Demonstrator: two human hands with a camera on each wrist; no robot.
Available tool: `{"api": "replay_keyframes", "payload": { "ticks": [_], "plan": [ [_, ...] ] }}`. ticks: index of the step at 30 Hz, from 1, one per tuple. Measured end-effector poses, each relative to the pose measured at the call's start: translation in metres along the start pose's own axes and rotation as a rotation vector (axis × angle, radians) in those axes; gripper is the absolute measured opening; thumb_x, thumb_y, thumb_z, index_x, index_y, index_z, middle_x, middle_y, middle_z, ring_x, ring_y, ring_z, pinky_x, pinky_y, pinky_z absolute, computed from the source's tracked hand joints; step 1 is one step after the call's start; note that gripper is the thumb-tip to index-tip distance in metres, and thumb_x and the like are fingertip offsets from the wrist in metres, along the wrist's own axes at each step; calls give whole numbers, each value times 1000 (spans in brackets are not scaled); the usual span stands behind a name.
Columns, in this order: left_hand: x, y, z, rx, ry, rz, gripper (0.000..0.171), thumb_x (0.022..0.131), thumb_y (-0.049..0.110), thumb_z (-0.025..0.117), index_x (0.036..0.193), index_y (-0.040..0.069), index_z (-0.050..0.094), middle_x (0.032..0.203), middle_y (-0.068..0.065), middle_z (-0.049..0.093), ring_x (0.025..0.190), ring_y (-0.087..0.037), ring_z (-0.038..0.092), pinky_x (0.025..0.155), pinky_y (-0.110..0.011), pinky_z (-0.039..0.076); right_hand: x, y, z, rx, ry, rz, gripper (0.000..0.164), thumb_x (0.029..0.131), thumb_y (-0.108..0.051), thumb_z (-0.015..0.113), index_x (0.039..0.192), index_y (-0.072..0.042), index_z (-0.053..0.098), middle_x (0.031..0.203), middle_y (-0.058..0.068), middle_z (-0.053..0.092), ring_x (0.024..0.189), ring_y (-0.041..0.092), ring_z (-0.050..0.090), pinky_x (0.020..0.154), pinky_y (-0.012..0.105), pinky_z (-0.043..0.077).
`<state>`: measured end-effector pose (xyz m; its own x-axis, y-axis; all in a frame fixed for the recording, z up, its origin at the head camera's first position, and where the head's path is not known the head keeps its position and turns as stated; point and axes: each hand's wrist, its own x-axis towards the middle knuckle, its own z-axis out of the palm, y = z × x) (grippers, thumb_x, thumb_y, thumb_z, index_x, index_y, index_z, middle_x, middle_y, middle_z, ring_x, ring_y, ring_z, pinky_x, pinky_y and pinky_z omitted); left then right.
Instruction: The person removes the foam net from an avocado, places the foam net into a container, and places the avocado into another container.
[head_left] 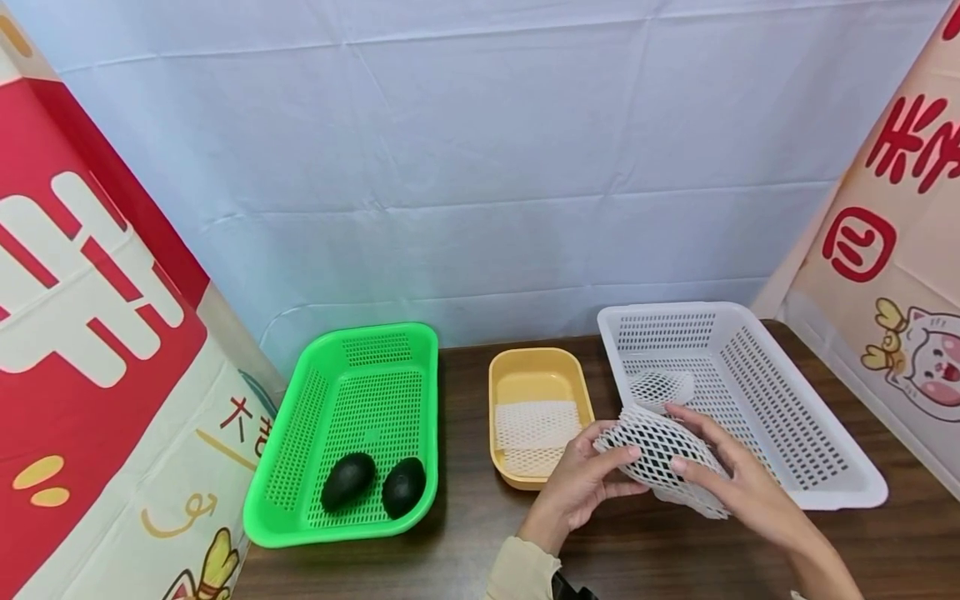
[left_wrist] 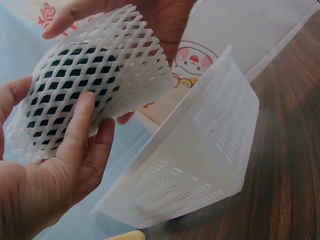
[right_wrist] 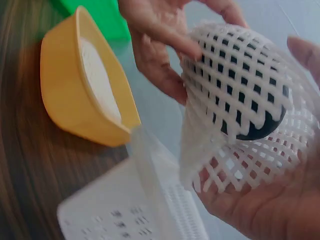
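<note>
Both hands hold a white foam net sleeve (head_left: pixel 663 457) with a dark avocado (right_wrist: pixel 262 129) inside it, raised in front of the white basket. My left hand (head_left: pixel 581 477) grips the covered end, its fingers and thumb around the net. At the other end, my right hand (head_left: pixel 738 473) has its thumb on the near side of the net and its fingers behind. The right wrist view shows the sleeve's wide end flaring loose, with part of the avocado bare there. Two more dark avocados (head_left: pixel 348 482) lie in the green basket (head_left: pixel 258 508).
Flat foam net sleeves (head_left: pixel 536 425) lie in a yellow bin (head_left: pixel 497 375) between the two baskets. The white basket (head_left: pixel 817 392) at the right contains a netted item (head_left: pixel 660 387), partly behind the hands. A pale cloth (head_left: pixel 480 167) hangs behind the brown wooden table (head_left: pixel 465 550).
</note>
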<state>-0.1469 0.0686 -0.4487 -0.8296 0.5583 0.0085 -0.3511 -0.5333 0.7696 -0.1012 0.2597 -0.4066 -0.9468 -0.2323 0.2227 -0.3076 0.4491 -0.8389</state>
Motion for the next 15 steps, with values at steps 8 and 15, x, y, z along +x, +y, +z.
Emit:
{"api": "replay_keyframes", "payload": {
  "ticks": [8,15],
  "plan": [
    [-2,2,-3,-23,2,21,34,80,5,62,112,8,53,110,-12,55,88,-24,58,70,-45,48,-8,7,6,381,-20,91,49,94,-5,39,140,-13,23,131,9,30,106,11,46,77,31,47],
    [-4,6,-5,-32,12,38,36,81,5,61,116,7,51,114,-13,52,92,-26,57,71,-44,48,-13,10,15,752,12,133,45,93,1,37,135,-12,29,120,5,41,98,16,53,76,38,48]
  ]
}}
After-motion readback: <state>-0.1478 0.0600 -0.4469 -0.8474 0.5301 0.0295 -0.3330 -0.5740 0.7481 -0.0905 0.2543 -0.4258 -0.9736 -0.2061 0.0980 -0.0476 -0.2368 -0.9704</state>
